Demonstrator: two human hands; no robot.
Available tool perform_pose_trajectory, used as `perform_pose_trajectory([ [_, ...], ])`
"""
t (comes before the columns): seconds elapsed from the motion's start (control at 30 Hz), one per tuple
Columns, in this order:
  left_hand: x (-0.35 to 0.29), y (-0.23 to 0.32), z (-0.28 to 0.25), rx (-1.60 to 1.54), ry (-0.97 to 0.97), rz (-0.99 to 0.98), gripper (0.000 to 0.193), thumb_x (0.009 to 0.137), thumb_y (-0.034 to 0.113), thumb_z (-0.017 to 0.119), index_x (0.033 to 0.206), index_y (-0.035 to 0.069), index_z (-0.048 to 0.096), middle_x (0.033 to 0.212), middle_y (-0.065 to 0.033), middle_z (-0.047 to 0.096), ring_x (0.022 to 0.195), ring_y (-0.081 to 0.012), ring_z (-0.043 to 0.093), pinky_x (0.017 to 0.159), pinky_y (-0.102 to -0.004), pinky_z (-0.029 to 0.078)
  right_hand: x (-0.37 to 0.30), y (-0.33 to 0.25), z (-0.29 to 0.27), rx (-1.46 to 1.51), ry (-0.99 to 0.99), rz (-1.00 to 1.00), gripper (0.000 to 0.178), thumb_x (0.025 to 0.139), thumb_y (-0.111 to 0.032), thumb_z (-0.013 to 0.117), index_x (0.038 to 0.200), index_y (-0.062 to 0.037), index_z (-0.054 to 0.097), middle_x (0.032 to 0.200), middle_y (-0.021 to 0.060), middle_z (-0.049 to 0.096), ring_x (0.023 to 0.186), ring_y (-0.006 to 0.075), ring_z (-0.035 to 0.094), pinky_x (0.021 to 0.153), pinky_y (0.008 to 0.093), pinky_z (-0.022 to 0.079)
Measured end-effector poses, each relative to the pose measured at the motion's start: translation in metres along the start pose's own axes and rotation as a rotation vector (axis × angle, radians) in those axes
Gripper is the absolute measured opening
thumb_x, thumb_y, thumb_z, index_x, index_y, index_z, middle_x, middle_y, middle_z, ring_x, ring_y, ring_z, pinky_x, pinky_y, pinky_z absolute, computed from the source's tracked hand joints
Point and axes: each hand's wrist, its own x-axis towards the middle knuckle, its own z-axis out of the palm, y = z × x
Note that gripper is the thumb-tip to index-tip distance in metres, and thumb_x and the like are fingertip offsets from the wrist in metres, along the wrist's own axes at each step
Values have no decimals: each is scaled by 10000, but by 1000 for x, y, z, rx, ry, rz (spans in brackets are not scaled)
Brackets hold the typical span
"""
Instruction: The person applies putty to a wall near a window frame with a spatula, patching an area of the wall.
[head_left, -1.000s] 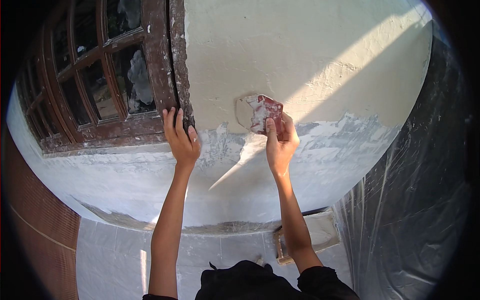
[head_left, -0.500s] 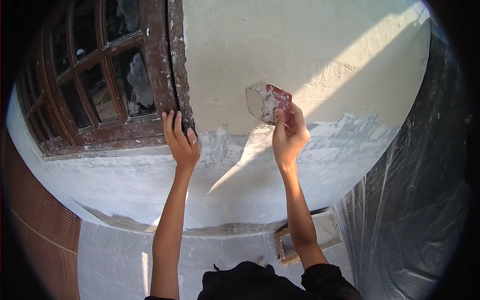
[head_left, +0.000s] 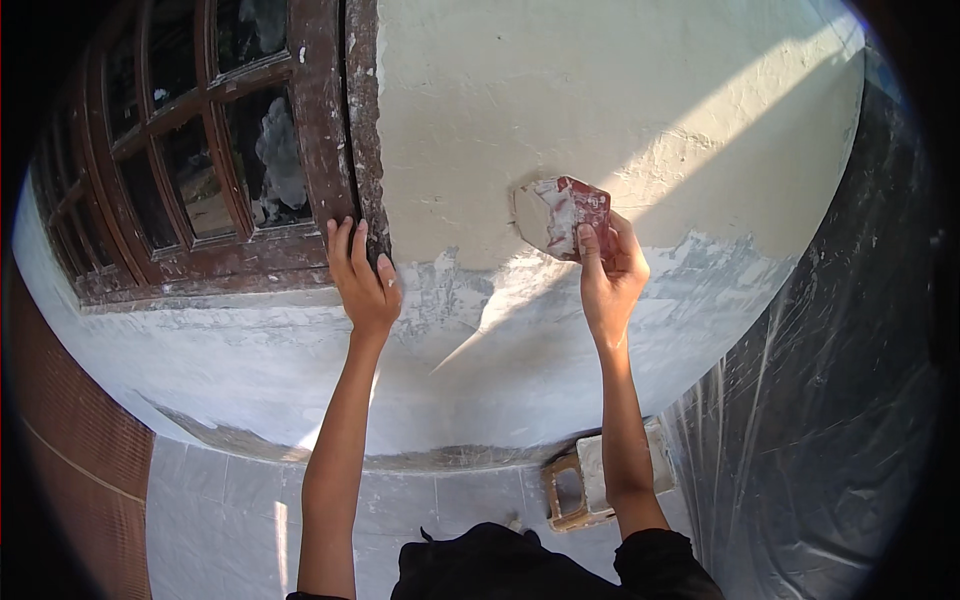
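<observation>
My right hand grips a red putty scraper, thumb on its near face. White filler is smeared over the scraper, and its broad edge lies against or very close to the cream wall. Below it, a rough band of white and grey filler runs across the wall. My left hand is propped with spread fingers against the lower corner of the brown window frame. It holds nothing.
Dark glass panes fill the window at the left. A tan frame-like stand and a pale tray are on the grey tiled floor. Clear plastic sheeting hangs at the right, and a brown woven panel stands at the left.
My right hand and the scraper have shifted right and slightly down along the wall. The left hand keeps its place on the window frame.
</observation>
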Motion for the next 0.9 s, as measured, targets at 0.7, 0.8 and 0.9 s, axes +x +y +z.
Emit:
perform_pose_trajectory([
  [0.7, -1, -2, -1, -1, 13, -7, 427, 967, 186, 407, 1327, -41, 441, 1359, -254, 422, 1339, -443, 338, 1077, -517, 282, 9, 8, -11, 67, -31, 188, 265, 923, 3, 605, 1177, 67, 566, 963, 89, 688, 870, 87, 618, 763, 219, 496],
  [0.8, 0, 3, -1, 12, -34, -1, 440, 982, 178, 369, 1347, -68, 394, 1388, -252, 389, 1358, -426, 312, 1096, -510, 266, -4, 24, -2, 83, -68, 177, 296, 925, -12, 612, 1204, 69, 550, 1003, 96, 683, 885, 92, 622, 772, 226, 493],
  [0.9, 1, 1, -3, 14, -27, -10, 438, 983, 178, 369, 1344, -69, 395, 1388, -250, 389, 1358, -426, 312, 1095, -509, 266, -2, 26, -3, 97, 30, 181, 285, 930, -2, 602, 1203, 65, 551, 1003, 86, 679, 878, 90, 619, 778, 227, 492],
])
